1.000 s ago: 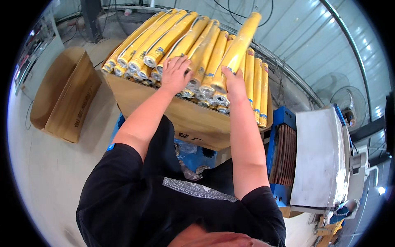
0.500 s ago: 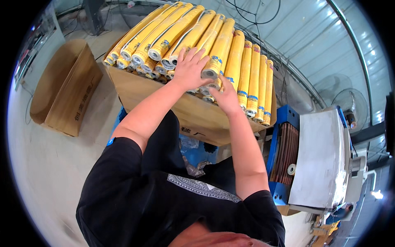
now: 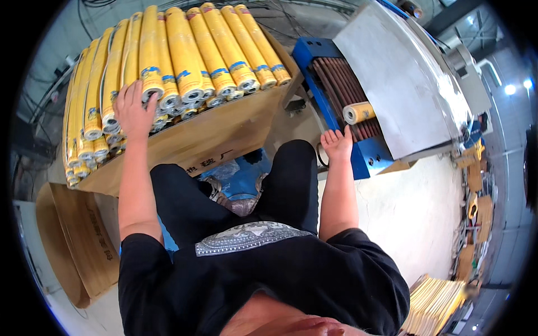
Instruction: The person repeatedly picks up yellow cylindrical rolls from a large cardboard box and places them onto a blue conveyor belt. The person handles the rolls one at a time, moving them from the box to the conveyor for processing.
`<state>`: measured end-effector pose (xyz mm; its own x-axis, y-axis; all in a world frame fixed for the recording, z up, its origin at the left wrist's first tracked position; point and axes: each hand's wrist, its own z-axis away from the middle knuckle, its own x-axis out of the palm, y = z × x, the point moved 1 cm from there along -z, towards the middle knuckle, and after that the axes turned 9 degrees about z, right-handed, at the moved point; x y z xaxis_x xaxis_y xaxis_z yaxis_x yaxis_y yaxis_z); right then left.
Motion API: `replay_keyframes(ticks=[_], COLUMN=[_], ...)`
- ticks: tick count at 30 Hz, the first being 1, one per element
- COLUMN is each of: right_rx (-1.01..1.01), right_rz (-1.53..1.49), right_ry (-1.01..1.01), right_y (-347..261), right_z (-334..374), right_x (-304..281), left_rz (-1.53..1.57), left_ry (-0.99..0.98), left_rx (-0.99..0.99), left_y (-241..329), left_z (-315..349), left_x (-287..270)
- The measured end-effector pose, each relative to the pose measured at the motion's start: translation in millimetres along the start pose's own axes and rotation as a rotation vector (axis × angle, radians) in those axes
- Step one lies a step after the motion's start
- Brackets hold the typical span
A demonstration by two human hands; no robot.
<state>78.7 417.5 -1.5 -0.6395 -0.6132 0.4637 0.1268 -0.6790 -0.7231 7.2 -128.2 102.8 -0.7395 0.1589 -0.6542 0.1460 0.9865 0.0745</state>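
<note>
My left hand [image 3: 134,112] rests against the near end of a yellow plastic-wrapped roll [image 3: 150,50] on top of the stack, its fingers spread. Several similar rolls [image 3: 210,47] lie side by side in layers in a big cardboard box [image 3: 224,140], their hollow round ends facing me. Off to the right, my right hand [image 3: 338,144] is held out open and empty, palm up, beside a roller conveyor [image 3: 339,78] with a blue frame. One yellow roll [image 3: 360,112] lies on the conveyor just above that hand, partly hidden under a pale sheet cover.
A second cardboard box [image 3: 84,241] stands open on the floor at left. The pale sheet [image 3: 403,73] covers the machine beyond the conveyor. At lower right is a pile of yellow-edged pieces [image 3: 434,305]. Blue plastic [image 3: 227,179] lies between my legs.
The view has swung right. My right hand has left the stacked rolls and reached out to the conveyor, where a roll now shows from under the sheet. My left hand stays at the stack.
</note>
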Motion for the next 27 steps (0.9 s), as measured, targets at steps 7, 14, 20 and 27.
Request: replay_keyframes(ticks=[7,14,20,27], right_rx=[-0.065,-0.155,-0.311,-0.496], right_rz=[-0.373,-0.091,0.195,0.756], right_ry=[-0.053,-0.091,-0.467,-0.566], right_y=[-34,12,107,116], right_z=[-62,-16,87,79], right_x=[15,63,120,246], left_rz=[-0.005,0.062,0.078,0.113], left_ry=[0.034,0.078,0.124,0.119], left_rx=[0.053,0.064,0.055,0.031], left_y=[2,3,4,5], left_z=[-4,-7,-4,-7], left_x=[2,-9,-8,-12])
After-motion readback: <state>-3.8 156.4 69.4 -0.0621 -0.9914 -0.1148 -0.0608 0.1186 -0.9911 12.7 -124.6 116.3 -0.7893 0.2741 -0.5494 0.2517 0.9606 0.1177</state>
